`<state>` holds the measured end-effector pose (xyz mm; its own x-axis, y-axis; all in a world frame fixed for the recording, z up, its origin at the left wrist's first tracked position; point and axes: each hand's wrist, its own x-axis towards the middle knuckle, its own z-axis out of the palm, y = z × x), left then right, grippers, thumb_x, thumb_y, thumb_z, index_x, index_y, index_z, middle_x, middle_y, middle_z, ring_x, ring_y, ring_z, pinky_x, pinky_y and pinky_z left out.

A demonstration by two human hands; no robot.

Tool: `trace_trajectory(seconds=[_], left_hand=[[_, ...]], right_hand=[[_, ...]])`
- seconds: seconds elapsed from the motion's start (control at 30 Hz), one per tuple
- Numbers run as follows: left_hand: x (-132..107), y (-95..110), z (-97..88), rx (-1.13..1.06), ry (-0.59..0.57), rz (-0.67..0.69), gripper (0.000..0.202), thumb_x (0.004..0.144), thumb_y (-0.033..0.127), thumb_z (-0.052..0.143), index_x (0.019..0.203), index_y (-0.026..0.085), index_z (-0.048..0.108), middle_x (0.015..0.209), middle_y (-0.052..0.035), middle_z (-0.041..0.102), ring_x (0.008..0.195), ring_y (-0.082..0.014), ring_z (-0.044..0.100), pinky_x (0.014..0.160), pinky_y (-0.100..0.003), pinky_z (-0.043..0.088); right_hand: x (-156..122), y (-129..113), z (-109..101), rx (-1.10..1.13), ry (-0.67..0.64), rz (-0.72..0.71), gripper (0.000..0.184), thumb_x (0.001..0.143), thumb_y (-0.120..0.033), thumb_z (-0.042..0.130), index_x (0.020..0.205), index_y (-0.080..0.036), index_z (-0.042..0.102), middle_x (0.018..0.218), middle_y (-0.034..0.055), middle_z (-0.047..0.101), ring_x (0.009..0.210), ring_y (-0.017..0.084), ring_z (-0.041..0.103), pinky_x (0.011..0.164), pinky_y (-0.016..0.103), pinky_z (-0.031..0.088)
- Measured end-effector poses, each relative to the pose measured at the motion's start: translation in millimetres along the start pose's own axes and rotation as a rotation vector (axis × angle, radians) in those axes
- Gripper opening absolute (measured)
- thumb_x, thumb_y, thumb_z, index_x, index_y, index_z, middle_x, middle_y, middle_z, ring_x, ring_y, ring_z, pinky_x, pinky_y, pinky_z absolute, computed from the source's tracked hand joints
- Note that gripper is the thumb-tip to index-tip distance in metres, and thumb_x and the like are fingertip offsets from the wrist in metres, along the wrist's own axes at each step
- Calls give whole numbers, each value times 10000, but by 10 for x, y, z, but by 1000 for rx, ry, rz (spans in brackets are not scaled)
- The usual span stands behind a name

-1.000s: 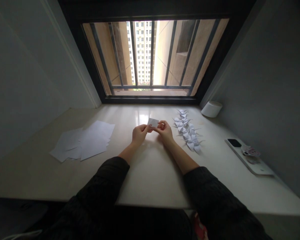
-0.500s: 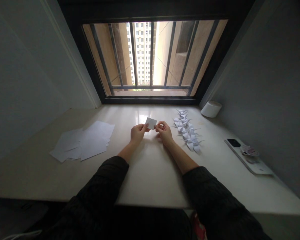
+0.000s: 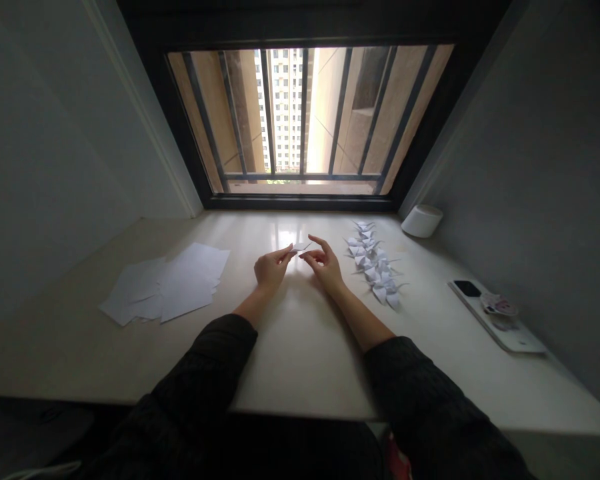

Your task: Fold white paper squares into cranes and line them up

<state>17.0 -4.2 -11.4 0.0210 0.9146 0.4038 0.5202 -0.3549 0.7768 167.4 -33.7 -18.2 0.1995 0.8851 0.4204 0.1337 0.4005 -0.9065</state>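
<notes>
A small folded piece of white paper [image 3: 301, 247] is held above the middle of the table, seen nearly edge-on. My left hand [image 3: 273, 268] pinches its left end between thumb and fingers. On the other side, my right hand [image 3: 324, 263] has its thumb and index finger apart around the paper's right end; whether a fingertip touches the paper is hard to tell. To the right lies a cluster of several folded paper cranes [image 3: 373, 260]. A loose pile of white paper sheets [image 3: 193, 277] rests to the left.
The white table [image 3: 300, 360] reaches up to a barred window [image 3: 300, 200]. A white rounded object [image 3: 422, 221] stands at the back right corner. Along the right side lies a phone [image 3: 517, 339] with a decorated grip [image 3: 500, 305] on its back. Walls rise on both sides.
The folded paper has tipped from facing me to nearly edge-on. My right thumb and index finger have spread apart from their pinch, while my left hand keeps its hold and shifts slightly left.
</notes>
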Motion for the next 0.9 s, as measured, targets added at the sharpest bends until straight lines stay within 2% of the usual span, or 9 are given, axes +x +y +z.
trace_trajectory(seconds=[0.1,0.2,0.33,0.47,0.6,0.67,0.8,0.9], left_hand=[[14,-27,11,50,18,24,327,742,447,647,1043,320,673,962,-47,710,757,-209,659,628,-291,446],[30,-37,21,9,6,49,334,746,393,661,1073,324,657,969,-34,710,736,-188,659,644,-286,471],[31,-12,20,-104,-32,108,335,743,355,673,1075,312,660,967,-22,713,736,-162,656,638,-262,489],[20,12,15,-214,-50,144,243,748,359,664,978,291,704,985,-16,709,810,-166,655,660,-260,500],[27,0,28,-320,-62,71,230,722,369,681,927,272,721,952,-23,716,847,-182,654,748,-294,503],[38,-8,41,-413,-74,25,245,696,363,700,907,242,728,930,-42,719,864,-194,654,781,-311,498],[55,-11,65,-581,-108,-84,265,652,344,724,865,186,734,883,-79,722,824,-203,652,716,-312,497],[54,-4,77,-634,-119,-150,289,636,330,728,883,181,730,883,-88,721,811,-198,647,675,-298,482]], right_hand=[[5,8,0,-28,-27,-15,368,730,-354,646,1081,-247,621,848,21,695,781,172,642,720,302,489],[21,52,-12,-66,-17,-6,262,707,-357,661,936,-232,689,854,25,697,762,171,640,725,309,502],[37,90,-38,-64,-2,6,268,700,-383,670,917,-229,701,822,22,697,747,168,637,728,310,513],[41,85,-52,-13,1,42,297,681,-409,693,913,-223,694,899,42,707,793,186,651,721,307,517],[38,69,-38,67,8,100,352,656,-430,716,935,-218,685,920,56,713,817,206,664,715,317,522],[38,54,-28,104,26,108,337,633,-431,732,886,-212,695,890,54,718,813,208,667,735,328,525],[29,-6,-22,123,60,146,290,611,-438,743,769,-198,703,800,45,720,777,210,666,695,328,538],[9,-54,-26,117,73,184,315,616,-464,730,767,-190,697,799,49,718,760,215,662,616,314,542]])
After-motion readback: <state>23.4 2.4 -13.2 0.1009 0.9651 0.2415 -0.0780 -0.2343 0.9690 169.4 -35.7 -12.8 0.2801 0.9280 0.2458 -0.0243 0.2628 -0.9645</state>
